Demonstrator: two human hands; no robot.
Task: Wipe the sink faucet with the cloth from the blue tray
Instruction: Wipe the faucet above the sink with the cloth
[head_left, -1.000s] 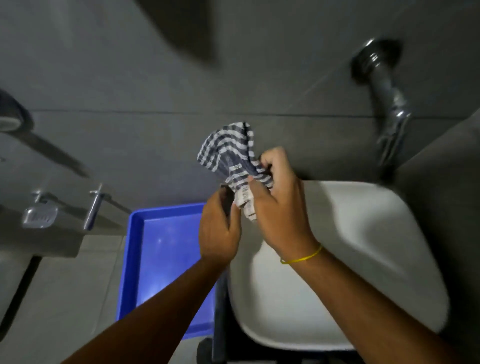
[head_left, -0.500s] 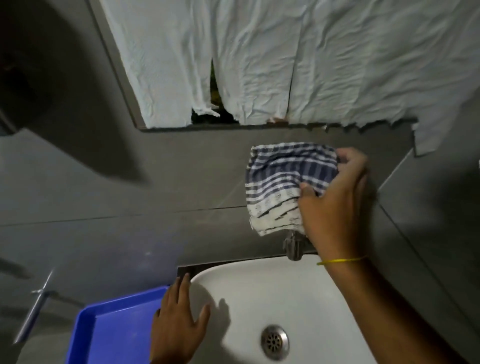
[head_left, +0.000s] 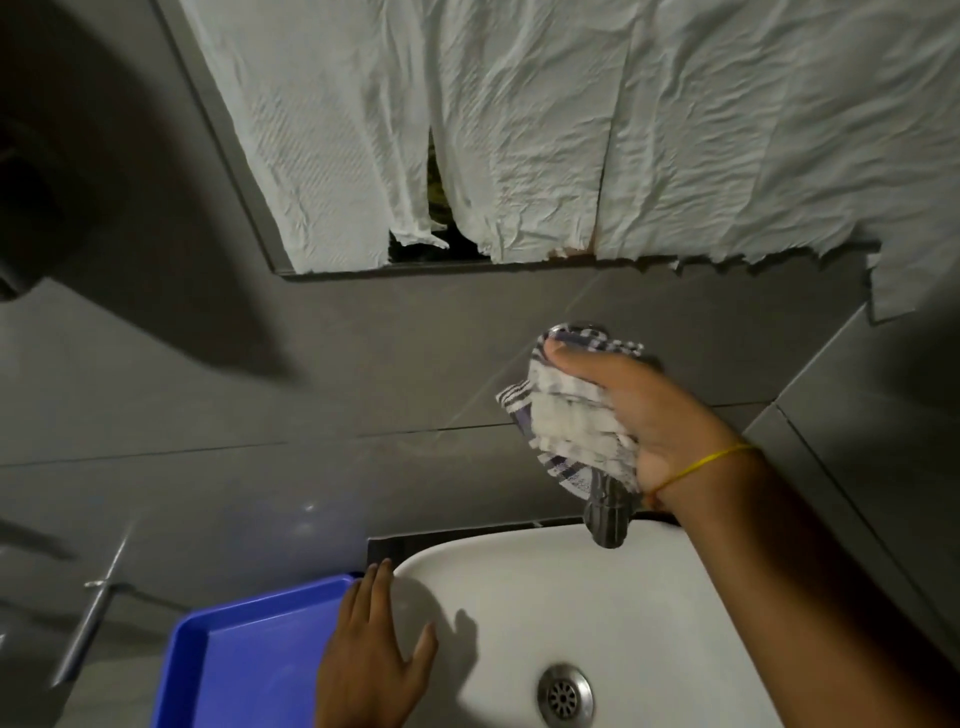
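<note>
My right hand (head_left: 644, 415) grips a blue-and-white checked cloth (head_left: 569, 421) and presses it around the wall-mounted faucet. Only the metal spout tip (head_left: 607, 512) shows below the cloth; the faucet's upper part is hidden under it. My left hand (head_left: 371, 660) lies flat with fingers spread on the left rim of the white sink (head_left: 519, 582). A blue tray (head_left: 244, 660) sits just left of the sink, and nothing shows in its visible part.
The sink drain (head_left: 565, 693) is at the bottom. White crumpled paper (head_left: 519, 130) covers a mirror above the grey tiled wall. A metal handle (head_left: 88, 629) sticks out at the lower left. A grey side wall closes in on the right.
My right hand has closed the cloth around the faucet, bunching it lower over the spout. My left hand stays on the sink rim. One second ago both hands held the cloth.
</note>
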